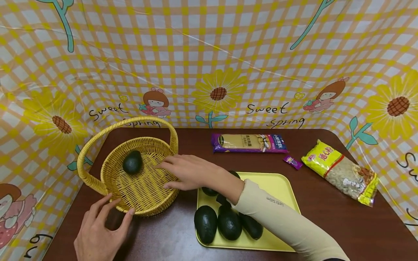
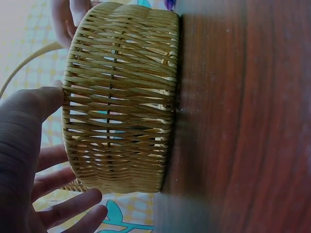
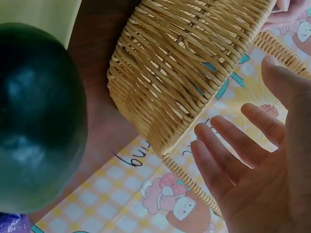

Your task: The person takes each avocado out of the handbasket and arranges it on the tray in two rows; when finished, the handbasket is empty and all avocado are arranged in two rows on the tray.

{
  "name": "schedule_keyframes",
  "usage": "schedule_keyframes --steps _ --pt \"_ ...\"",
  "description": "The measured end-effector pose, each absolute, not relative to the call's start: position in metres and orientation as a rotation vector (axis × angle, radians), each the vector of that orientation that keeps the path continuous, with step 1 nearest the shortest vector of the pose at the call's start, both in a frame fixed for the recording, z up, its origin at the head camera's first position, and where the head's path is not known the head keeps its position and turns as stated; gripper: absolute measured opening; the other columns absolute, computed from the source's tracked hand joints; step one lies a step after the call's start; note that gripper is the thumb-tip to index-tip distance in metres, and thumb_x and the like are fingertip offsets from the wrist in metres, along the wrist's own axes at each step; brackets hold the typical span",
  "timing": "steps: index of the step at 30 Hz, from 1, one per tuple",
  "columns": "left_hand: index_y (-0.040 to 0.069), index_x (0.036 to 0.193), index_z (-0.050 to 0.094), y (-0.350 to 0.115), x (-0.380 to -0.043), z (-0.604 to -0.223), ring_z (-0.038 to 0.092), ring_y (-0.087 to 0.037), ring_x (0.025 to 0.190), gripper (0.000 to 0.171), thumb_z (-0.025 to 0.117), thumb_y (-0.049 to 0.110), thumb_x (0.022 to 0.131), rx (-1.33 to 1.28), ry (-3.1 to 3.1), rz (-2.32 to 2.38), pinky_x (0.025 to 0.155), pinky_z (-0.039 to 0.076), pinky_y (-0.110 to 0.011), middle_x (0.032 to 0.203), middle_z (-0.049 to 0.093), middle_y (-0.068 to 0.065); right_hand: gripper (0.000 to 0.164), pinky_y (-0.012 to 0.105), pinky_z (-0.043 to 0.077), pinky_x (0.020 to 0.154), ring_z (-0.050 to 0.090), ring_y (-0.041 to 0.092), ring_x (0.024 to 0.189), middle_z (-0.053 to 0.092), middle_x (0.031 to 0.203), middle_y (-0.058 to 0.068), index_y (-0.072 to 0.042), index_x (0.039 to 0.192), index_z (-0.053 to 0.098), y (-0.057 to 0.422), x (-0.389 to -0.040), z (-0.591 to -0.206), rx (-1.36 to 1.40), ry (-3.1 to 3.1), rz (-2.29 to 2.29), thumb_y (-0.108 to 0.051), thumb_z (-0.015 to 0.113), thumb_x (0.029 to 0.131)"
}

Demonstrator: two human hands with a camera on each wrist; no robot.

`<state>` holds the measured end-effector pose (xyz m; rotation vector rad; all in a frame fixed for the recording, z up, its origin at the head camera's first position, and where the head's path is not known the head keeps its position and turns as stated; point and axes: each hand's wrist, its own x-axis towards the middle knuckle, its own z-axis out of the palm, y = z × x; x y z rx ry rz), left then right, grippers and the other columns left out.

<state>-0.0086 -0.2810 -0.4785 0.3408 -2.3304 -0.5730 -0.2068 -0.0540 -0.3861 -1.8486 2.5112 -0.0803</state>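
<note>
A round yellow wicker basket [image 1: 147,210] with a tall arched handle stands on the left of the table. Inside it, toward the left wall, lies one dark green avocado [image 1: 132,162]. My left hand [image 1: 101,226] is at the near-left rim, fingers spread; the thumb tip meets the rim in the left wrist view. Over the basket's right rim reaches my right hand [image 1: 184,172], fingers extended and nothing in the palm [image 3: 257,189]. Several more avocados [image 1: 229,223] rest on a yellow tray [image 1: 277,188], partly hidden under the right forearm.
At the back of the brown table [image 1: 176,239] lies a purple pasta packet [image 1: 248,143]. A small purple sachet [image 1: 292,162] is just right of it, and a yellow-ended clear food bag [image 1: 341,174] lies farther right. A checked cloth [image 1: 209,47] hangs around the table.
</note>
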Motion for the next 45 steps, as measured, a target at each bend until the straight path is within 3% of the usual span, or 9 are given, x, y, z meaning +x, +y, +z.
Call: schedule_keyframes --steps 17,45 --pt "0.007 0.113 0.083 -0.282 -0.009 -0.479 0.069 -0.038 0.105 0.047 0.097 0.035 0.078 0.335 -2.338 -0.577 0.063 0.057 -0.064 0.133 0.072 -0.010 0.062 0.035 0.057 0.102 0.062 0.020 0.134 0.057 0.154 0.006 -0.016 0.163 0.047 -0.083 -0.212 -0.390 -1.749 2.467 -0.090 -0.049 0.056 0.112" --pt "0.008 0.114 0.083 -0.284 -0.010 -0.482 0.070 -0.037 0.102 0.047 0.098 0.034 0.077 0.323 -2.339 -0.576 0.062 0.057 -0.062 0.132 0.072 -0.011 0.066 0.037 0.048 0.118 0.057 0.025 0.144 0.040 0.170 0.011 -0.019 0.168 0.038 -0.128 -0.217 -0.395 -1.655 2.443 0.069 -0.050 0.055 0.111"
